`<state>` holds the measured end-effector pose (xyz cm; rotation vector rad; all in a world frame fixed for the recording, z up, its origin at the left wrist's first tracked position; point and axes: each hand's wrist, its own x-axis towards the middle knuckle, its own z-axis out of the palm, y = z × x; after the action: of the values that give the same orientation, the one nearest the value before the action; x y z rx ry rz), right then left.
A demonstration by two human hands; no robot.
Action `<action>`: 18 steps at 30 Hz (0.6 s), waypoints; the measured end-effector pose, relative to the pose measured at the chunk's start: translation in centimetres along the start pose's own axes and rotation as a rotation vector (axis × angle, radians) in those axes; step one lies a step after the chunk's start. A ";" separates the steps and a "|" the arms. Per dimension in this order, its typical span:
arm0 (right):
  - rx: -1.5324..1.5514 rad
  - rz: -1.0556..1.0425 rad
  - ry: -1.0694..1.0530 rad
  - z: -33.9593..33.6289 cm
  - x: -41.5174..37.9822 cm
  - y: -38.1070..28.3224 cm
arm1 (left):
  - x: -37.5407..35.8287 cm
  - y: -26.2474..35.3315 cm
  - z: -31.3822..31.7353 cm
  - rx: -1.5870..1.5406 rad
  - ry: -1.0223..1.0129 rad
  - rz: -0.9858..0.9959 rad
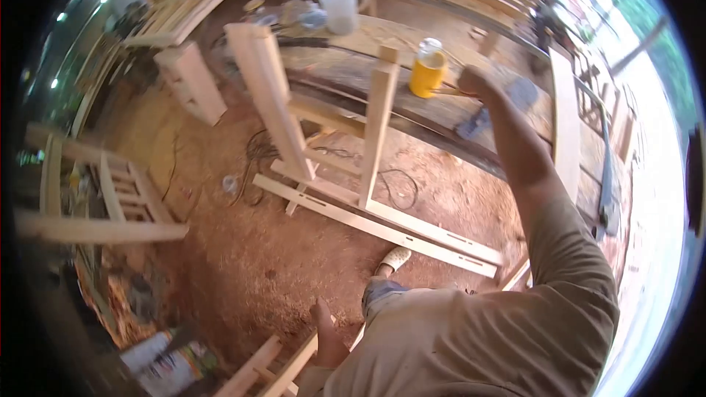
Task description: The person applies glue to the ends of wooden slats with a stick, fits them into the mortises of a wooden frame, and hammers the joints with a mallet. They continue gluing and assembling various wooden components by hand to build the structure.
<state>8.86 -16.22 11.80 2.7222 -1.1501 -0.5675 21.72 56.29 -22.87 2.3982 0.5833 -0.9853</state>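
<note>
My right hand [474, 82] is closed beside a yellow container [428, 75] on the workbench, with a thin stick-like tool reaching from the fist to the container. Clear plastic shows at the container's top. Low in the view, my left hand [321, 315] is near the end of a pale wooden piece [300, 360]; its fingers are too small to make out. Between me and the bench, an upright wooden post [379, 129] and a wide plank [268, 95] rise from long slotted rails [382, 229].
A translucent jug [340, 6] stands on the bench [346, 66]. A blue tool [471, 123] lies right of the container. A wooden frame [103, 231] is at the left, a cable [257, 151] is on the dusty floor, and a printed sack [173, 367] lies lower left.
</note>
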 end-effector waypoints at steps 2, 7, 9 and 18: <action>0.342 0.157 -0.001 2.8 1.0 0.0 | 1.9 0.9 0.7 -0.137 -0.074 0.000; 0.156 -0.050 0.156 0.8 -2.6 3.1 | 1.9 3.2 1.5 -0.310 0.009 0.253; -0.410 -0.251 0.246 1.3 -1.5 5.7 | 3.3 1.9 2.4 -0.172 0.007 0.230; 0.509 0.243 0.231 -2.9 1.3 -1.2 | 3.8 0.2 6.0 -0.165 -0.178 -0.016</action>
<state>11.62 -16.43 13.78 2.8610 -1.7138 0.0898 21.13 53.43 -29.40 2.1395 0.5947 -1.0994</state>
